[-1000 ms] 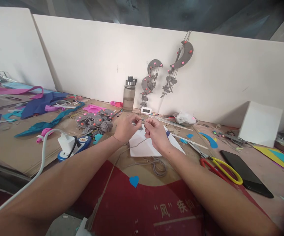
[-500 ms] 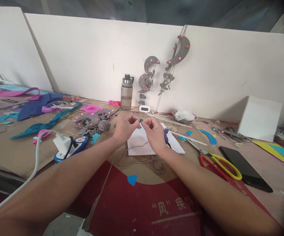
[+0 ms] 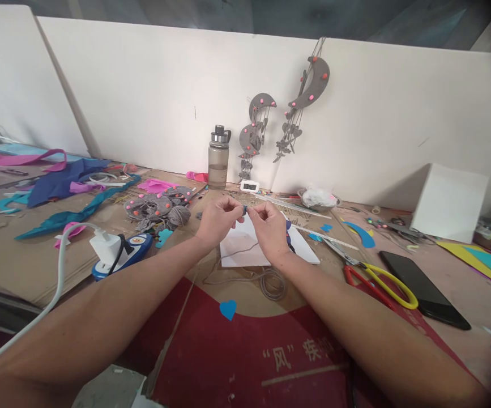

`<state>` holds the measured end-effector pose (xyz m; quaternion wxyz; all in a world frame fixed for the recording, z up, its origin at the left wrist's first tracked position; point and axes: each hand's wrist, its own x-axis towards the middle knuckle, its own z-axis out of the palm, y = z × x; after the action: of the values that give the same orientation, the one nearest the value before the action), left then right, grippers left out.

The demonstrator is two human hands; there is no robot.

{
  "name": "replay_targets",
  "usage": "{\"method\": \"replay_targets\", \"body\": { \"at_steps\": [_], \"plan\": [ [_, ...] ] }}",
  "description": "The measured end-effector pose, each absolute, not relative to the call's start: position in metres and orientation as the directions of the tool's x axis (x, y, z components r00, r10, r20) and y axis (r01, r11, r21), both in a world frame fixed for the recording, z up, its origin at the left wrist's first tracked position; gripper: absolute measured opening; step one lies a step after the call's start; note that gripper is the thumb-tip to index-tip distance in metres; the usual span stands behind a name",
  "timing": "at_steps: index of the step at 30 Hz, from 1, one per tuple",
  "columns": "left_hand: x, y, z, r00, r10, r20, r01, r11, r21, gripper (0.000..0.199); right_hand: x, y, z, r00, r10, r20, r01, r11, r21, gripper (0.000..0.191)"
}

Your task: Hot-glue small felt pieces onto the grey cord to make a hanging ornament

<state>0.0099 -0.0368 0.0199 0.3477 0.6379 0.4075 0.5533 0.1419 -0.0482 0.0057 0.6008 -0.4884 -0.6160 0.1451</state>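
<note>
Over a white sheet (image 3: 239,252), my left hand (image 3: 218,220) and my right hand (image 3: 269,229) meet with fingertips pinched. Between them is a small dark grey-blue piece (image 3: 244,209), mostly covered by the fingers, so its shape is unclear. A thin grey cord (image 3: 273,284) runs across the sheet below my hands and lies coiled on the cardboard in front. A dark blue object (image 3: 288,233) shows partly behind my right hand. Closer to me lies a blue heart cutout (image 3: 227,310).
Scissors (image 3: 368,277) and a black phone (image 3: 423,292) lie at right. At left are a plugged-in blue power strip (image 3: 130,252), grey felt pieces with a yarn ball (image 3: 180,215), and fabric strips. A water bottle (image 3: 218,158) stands behind; moon-shaped hangings (image 3: 313,85) hang on the white board.
The small dark piece shows a little more between my fingertips, and my hands have shifted slightly. The camera view has moved a touch; other things stay in place.
</note>
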Motion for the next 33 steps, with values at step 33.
{"method": "replay_targets", "body": {
  "at_steps": [33],
  "plan": [
    [0.001, -0.025, 0.02, 0.321, 0.886, 0.334, 0.022, -0.36, 0.933, 0.024, 0.149, -0.041, 0.001, 0.189, 0.815, 0.548, 0.496, 0.403, -0.77, 0.019]
  ]
}}
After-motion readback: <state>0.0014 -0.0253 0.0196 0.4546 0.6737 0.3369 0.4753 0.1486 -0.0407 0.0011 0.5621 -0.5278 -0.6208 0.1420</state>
